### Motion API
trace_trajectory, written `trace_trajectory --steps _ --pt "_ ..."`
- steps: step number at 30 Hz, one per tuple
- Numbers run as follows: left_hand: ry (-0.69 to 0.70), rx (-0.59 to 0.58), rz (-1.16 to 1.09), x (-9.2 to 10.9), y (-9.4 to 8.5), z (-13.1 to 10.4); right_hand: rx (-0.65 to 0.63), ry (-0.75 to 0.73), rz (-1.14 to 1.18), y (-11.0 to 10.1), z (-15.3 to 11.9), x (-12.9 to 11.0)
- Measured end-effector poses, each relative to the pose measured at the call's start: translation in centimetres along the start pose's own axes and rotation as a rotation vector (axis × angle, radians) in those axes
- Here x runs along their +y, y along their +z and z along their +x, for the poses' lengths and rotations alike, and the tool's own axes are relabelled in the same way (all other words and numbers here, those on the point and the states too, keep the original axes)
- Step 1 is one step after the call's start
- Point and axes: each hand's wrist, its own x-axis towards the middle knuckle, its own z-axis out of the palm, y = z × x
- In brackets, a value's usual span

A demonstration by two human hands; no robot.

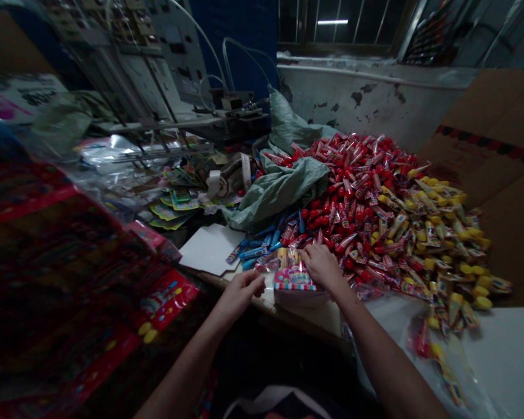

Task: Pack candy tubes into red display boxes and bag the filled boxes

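Note:
A small pink box with a striped edge (pixel 294 279) stands near the table's front edge, with yellow-capped tubes showing in its top. My right hand (pixel 322 265) rests at the box's upper right, fingertips on the tubes. At the left side of the box, my left hand (pixel 244 290) has its fingers curled together at a clear plastic film (pixel 268 279); what they pinch is too small to tell. Blue tubes (pixel 259 247) lie just behind the box. A big heap of red tubes (pixel 353 192) spreads behind and to the right, beside yellow-capped tubes (pixel 436 233).
White card (pixel 212 249) lies left of the blue tubes, and a green sack (pixel 283 186) behind them. Red printed packs (pixel 61 279) are stacked at the left. A cardboard box (pixel 498 174) stands at the right. Clear plastic bags (pixel 393 326) lie at the front right.

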Motion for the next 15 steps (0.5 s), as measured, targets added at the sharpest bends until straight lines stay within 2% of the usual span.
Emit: trace_trajectory --steps 3,6,9,11,15 --pt "-0.088 0.01 -0.082 -2.3 0.8 -0.1 0.043 -0.101 -0.05 0.4 -0.2 0.2" --pt "-0.09 0.062 -0.07 -4.1 3.1 1.0 0.057 -0.196 -0.091 0.6 -0.4 0.4" --pt "-0.049 0.14 -0.042 -5.1 5.2 2.3 0.064 -0.15 -0.09 0.3 -1.0 0.3" --pt "-0.077 0.158 -0.068 -5.8 6.0 2.5 0.08 -0.097 -0.09 0.0 -1.9 -0.2" --pt "-0.2 0.161 -0.171 -8.0 7.2 0.4 0.171 -0.021 -0.077 -0.6 -6.0 -2.0"
